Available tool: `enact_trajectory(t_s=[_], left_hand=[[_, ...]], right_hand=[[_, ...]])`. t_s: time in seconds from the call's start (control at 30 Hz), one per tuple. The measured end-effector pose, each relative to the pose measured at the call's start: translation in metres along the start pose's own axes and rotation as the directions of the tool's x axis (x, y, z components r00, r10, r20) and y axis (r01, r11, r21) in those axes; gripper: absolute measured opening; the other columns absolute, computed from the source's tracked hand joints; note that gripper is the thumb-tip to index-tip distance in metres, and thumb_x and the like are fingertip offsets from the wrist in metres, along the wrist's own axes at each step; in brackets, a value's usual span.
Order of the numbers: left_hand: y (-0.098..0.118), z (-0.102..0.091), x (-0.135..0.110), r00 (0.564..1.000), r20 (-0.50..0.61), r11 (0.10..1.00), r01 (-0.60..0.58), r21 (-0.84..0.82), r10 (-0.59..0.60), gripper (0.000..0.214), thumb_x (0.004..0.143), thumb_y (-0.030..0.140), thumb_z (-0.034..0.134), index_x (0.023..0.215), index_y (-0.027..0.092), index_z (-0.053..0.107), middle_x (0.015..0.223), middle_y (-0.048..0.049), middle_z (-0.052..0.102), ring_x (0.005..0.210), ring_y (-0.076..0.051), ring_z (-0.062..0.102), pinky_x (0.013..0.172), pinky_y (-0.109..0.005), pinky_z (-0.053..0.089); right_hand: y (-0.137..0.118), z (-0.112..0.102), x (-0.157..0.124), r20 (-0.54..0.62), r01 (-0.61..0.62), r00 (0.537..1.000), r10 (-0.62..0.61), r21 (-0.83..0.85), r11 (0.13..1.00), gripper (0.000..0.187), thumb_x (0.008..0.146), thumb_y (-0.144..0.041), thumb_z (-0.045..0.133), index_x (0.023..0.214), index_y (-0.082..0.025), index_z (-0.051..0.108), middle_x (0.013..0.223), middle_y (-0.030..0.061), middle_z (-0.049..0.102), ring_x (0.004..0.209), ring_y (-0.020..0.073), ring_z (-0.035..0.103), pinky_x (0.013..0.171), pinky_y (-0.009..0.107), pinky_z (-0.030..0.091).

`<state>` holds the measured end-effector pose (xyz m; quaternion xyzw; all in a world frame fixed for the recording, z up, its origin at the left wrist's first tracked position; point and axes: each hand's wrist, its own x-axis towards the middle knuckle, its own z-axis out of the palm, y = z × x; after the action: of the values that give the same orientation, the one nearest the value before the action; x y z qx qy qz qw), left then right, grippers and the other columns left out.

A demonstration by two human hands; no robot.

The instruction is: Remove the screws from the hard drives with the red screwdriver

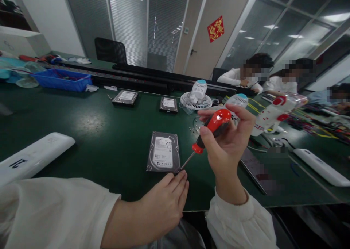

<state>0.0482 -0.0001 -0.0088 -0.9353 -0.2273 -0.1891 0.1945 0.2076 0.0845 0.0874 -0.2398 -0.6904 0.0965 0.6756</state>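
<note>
A hard disk drive (163,152) lies flat on the green table in front of me, its white label facing up. My right hand (228,136) is closed on a red and black screwdriver (216,126), held tilted with its shaft pointing down to the left. The screwdriver's tip meets the drive's near right corner. At that same corner, my left hand (169,194) has its fingers pressed together close to the tip. Whatever they pinch, if anything, is hidden. Several tiny screws (193,129) are scattered beyond the drive, to the right.
Two more hard drives (125,97) (168,104) lie farther back, near white fans (199,92). A blue bin (62,80) stands at the back left. White long devices flank me, left (35,154) and right (322,165). A phone (254,170) lies right. Other people sit at the far right.
</note>
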Motion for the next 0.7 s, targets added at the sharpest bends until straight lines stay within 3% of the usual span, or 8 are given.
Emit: enact_trajectory(t_s=[0.17,0.3,0.43,0.53,0.7], left_hand=[[0.0013,0.0028,-0.0020,1.000,-0.001,1.000,0.000,0.000,0.000,0.053,0.097,0.039,0.051,0.129,-0.001,0.064,0.136,-0.0221,0.065,0.130,-0.032,0.057,0.104,-0.045,0.034],[0.0012,0.0022,-0.0024,1.000,-0.010,1.000,-0.010,0.007,0.010,0.050,0.096,0.035,0.052,0.129,-0.002,0.064,0.136,-0.0223,0.065,0.129,-0.033,0.057,0.104,-0.046,0.033],[0.0000,-0.0002,-0.0010,1.000,-0.016,1.000,-0.011,0.020,0.011,0.046,0.094,0.028,0.052,0.127,-0.001,0.066,0.134,-0.0210,0.067,0.127,-0.032,0.060,0.103,-0.045,0.034],[-0.0009,-0.0017,-0.0008,1.000,-0.007,1.000,-0.017,0.017,0.017,0.048,0.096,0.033,0.052,0.127,-0.001,0.066,0.134,-0.0216,0.067,0.127,-0.033,0.060,0.102,-0.045,0.034],[-0.0023,-0.0023,-0.0010,1.000,0.008,1.000,-0.019,0.009,0.019,0.053,0.096,0.040,0.053,0.128,-0.001,0.065,0.134,-0.0220,0.066,0.128,-0.033,0.059,0.101,-0.044,0.035]], right_hand=[[0.0069,-0.0016,-0.0032,-0.002,-0.010,1.000,0.010,0.144,0.989,0.035,0.087,-0.025,0.063,0.120,-0.029,0.052,0.116,0.0047,0.073,0.102,0.0223,0.070,0.094,0.047,0.055],[0.0102,-0.0046,-0.0051,-0.036,-0.030,0.999,0.032,0.058,0.998,0.040,0.085,-0.032,0.065,0.125,-0.028,0.061,0.120,0.0067,0.065,0.109,0.0256,0.067,0.090,0.046,0.058],[0.0089,-0.0040,-0.0045,0.018,-0.046,0.999,0.045,0.053,0.998,0.047,0.091,-0.039,0.059,0.138,-0.036,0.051,0.122,0.0049,0.064,0.111,0.0259,0.068,0.090,0.049,0.061],[0.0077,-0.0026,-0.0027,0.055,-0.045,0.998,0.040,0.096,0.994,0.042,0.094,-0.039,0.055,0.135,-0.034,0.051,0.118,0.0057,0.066,0.113,0.0265,0.068,0.093,0.052,0.061],[0.0073,-0.0023,0.0011,-0.008,0.090,0.996,-0.091,-0.082,0.993,0.053,0.079,-0.035,0.078,0.129,-0.033,0.059,0.120,0.0053,0.060,0.109,0.0236,0.065,0.092,0.046,0.062]])
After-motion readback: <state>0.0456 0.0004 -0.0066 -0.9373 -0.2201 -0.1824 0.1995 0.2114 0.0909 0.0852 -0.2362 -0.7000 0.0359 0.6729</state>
